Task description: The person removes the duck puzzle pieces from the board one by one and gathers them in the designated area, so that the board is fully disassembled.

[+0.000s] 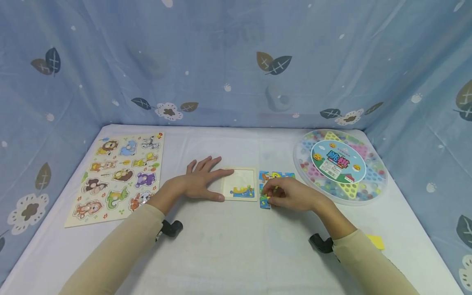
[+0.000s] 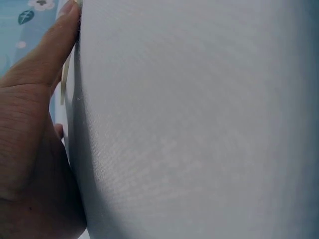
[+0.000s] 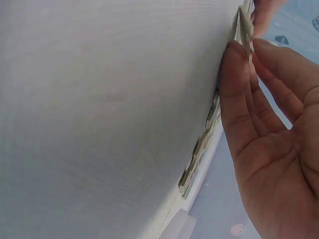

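A small square puzzle tray [image 1: 243, 177] lies on the table between the hands, with joined blue and yellow pieces [image 1: 242, 191] along its bottom edge. My left hand [image 1: 197, 182] has its fingers spread; the forefinger reaches over the tray's upper left and the thumb rests by its lower left corner. In the left wrist view, that thumb [image 2: 47, 55] lies along the white cloth. To the tray's right, my right hand [image 1: 291, 194] pinches a jigsaw piece [image 3: 242, 30], tilted up in the right wrist view. Several loose jigsaw pieces [image 1: 290, 175] lie beyond those fingers, partly hidden.
An animal puzzle board [image 1: 125, 176] lies at the left. A round, clear game box [image 1: 339, 166] with coloured balls stands at the right, close to the right hand. Something yellow [image 1: 376, 241] shows beside the right sleeve. Blue patterned curtain [image 1: 221, 61] borders the table's back and sides.
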{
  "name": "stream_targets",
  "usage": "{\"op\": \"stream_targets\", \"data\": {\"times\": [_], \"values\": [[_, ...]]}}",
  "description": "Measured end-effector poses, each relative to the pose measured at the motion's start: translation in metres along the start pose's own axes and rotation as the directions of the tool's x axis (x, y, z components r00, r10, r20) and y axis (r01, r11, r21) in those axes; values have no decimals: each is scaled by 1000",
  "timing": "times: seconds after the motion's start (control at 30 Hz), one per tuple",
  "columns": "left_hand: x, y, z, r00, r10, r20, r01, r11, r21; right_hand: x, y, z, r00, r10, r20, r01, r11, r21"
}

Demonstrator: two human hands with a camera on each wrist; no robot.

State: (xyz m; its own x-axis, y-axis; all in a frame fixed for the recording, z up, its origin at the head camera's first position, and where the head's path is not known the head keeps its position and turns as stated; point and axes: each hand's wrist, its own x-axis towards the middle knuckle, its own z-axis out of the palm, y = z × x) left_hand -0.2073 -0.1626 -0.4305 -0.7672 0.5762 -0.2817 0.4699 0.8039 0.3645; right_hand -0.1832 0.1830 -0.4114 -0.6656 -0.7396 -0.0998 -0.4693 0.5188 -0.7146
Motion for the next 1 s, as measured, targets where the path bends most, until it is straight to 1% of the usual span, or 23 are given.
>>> {"op": "stream_targets", "data": {"times": [0.27, 0.5, 0.63, 0.8, 1.0], "values": [[-1, 0, 0, 1000, 6, -11, -5, 1000, 4, 1, -1, 1, 1000, 21, -3, -21, 1000, -23], [0, 0, 1, 1000, 5, -15, -5, 1000, -3, 4, -3, -1, 1000, 1, -1, -1, 1000, -24], [-1, -1, 1, 1000, 5, -13, -5, 1000, -12, 9, -8, -2, 1000, -26, -5, 26, 999, -31], [1, -2, 3, 1000, 8, -7, -8, 1000, 4, 19, -13, -4, 998, -59, -16, 59, 998, -21], [1, -1, 2, 1000, -12, 4, 11, 1000, 18, 32, -20, -1, 998, -62, -25, 61, 998, -12]]}}
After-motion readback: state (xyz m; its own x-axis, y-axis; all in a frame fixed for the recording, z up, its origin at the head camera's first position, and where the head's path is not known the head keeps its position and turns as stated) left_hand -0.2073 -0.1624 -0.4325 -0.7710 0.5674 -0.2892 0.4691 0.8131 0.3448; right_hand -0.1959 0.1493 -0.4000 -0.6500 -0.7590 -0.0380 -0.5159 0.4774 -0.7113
